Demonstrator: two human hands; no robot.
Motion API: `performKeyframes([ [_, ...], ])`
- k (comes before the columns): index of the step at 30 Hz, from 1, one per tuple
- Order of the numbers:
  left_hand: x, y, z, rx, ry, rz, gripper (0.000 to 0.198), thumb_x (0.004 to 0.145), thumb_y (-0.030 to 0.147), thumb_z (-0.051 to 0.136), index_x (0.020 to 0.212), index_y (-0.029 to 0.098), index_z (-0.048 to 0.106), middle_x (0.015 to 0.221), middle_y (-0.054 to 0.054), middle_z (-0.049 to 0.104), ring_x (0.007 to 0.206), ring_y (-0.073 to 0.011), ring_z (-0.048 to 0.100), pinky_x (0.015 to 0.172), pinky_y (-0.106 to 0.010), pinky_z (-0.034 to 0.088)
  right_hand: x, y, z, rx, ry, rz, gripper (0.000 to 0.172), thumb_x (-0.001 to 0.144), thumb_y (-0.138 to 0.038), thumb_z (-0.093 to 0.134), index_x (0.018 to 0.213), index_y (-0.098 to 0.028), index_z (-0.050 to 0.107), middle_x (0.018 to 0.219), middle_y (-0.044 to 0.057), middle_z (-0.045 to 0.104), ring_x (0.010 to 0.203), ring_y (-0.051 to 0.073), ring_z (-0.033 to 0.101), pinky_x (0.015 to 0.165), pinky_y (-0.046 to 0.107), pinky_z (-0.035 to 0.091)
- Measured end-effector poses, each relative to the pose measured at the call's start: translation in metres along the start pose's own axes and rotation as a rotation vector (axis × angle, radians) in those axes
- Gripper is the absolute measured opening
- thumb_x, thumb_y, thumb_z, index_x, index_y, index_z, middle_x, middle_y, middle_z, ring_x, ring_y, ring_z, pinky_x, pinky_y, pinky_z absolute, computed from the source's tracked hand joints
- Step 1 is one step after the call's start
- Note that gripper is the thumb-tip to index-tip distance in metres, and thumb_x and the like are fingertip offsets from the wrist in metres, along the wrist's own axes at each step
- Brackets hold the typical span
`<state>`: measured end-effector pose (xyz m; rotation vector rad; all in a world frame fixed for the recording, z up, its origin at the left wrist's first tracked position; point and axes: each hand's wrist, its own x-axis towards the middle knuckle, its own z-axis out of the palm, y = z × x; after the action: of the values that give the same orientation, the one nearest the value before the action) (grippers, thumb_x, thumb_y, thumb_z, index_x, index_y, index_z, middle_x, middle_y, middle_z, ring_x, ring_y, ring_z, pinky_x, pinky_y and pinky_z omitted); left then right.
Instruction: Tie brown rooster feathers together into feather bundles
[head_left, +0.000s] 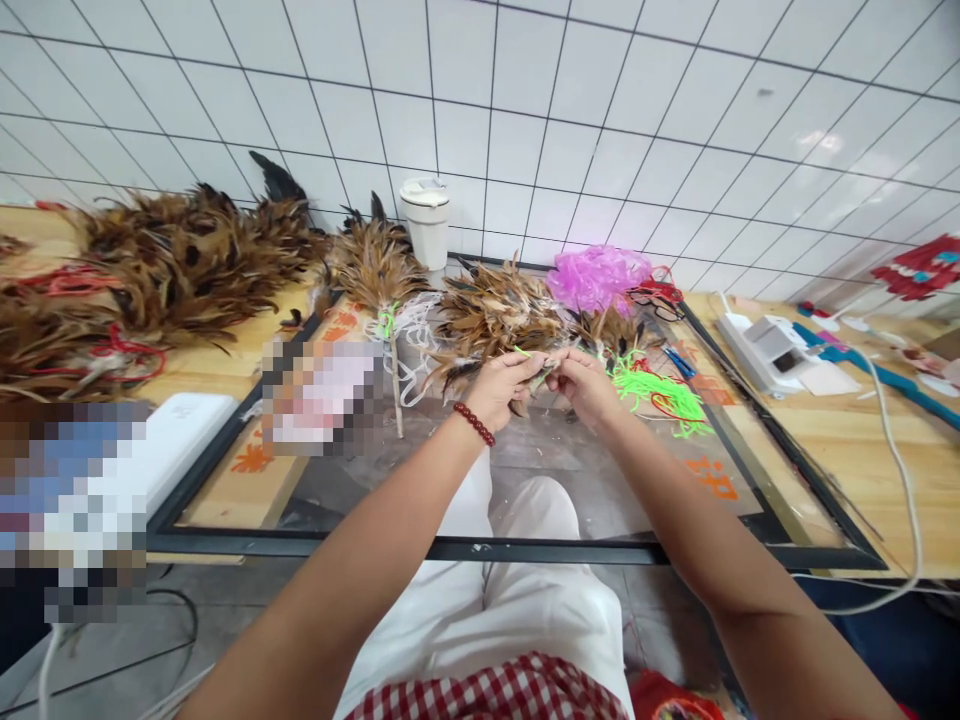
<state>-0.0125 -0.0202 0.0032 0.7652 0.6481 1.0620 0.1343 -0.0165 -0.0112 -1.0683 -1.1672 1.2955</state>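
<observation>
Both hands meet over the glass panel, just in front of a pile of brown feathers (495,310). My left hand (504,388), with a red bead bracelet (475,424) at its wrist, pinches a small feather bundle (541,374). My right hand (583,386) is closed on the same bundle from the other side, its fingertips close to the left ones. A thin bright green strand shows near the left fingertips. Bright green strings (664,395) lie to the right of my right hand. A feather bunch on a stick (379,270), tied with green, lies to the left.
A white cup (426,222) stands by the tiled wall. Pink plastic (600,278) lies behind the hands. Large feather piles (195,260) cover the left. A black frame (525,551) edges the glass; a white power strip (776,352) with a cable lies at the right.
</observation>
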Motion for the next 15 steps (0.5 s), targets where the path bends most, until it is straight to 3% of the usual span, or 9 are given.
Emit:
performKeyframes([
  [3, 0.000, 0.000, -0.001, 0.002, -0.088, -0.035, 0.028, 0.058, 0.027, 0.081, 0.075, 0.010, 0.067, 0.063, 0.001, 0.052, 0.046, -0.0001, 0.029, 0.040, -0.015, 0.018, 0.000, -0.007, -0.003, 0.115, 0.003, 0.043, 0.012, 0.059, -0.026, 0.060, 0.068, -0.019, 0.054, 0.055, -0.005, 0.051, 0.047, 0.007, 0.044, 0.048, 0.021, 0.036],
  [6, 0.001, -0.002, -0.001, 0.033, -0.087, -0.047, 0.027, 0.060, 0.029, 0.080, 0.072, 0.010, 0.066, 0.062, 0.001, 0.052, 0.046, -0.0003, 0.032, 0.039, -0.014, 0.019, 0.001, -0.013, -0.009, 0.131, -0.035, 0.044, 0.015, 0.060, -0.028, 0.062, 0.067, -0.019, 0.052, 0.061, -0.003, 0.055, 0.048, 0.006, 0.045, 0.046, 0.020, 0.036],
  [11, 0.003, -0.005, 0.001, 0.113, 0.016, -0.042, 0.028, 0.059, 0.031, 0.080, 0.067, 0.010, 0.063, 0.062, 0.000, 0.055, 0.044, 0.0001, 0.032, 0.038, -0.014, 0.019, 0.001, -0.022, -0.019, -0.091, -0.101, 0.021, 0.024, 0.067, -0.038, 0.068, 0.067, -0.017, 0.055, 0.057, -0.002, 0.057, 0.045, 0.007, 0.046, 0.042, 0.020, 0.033],
  [15, 0.001, -0.004, 0.002, 0.185, -0.001, -0.054, 0.029, 0.059, 0.032, 0.080, 0.067, 0.009, 0.064, 0.067, -0.003, 0.061, 0.042, 0.0008, 0.032, 0.038, -0.015, 0.018, 0.002, -0.027, -0.024, -0.183, -0.083, -0.037, 0.033, 0.064, -0.044, 0.075, 0.074, -0.016, 0.062, 0.061, 0.000, 0.062, 0.048, 0.007, 0.050, 0.047, 0.021, 0.039],
])
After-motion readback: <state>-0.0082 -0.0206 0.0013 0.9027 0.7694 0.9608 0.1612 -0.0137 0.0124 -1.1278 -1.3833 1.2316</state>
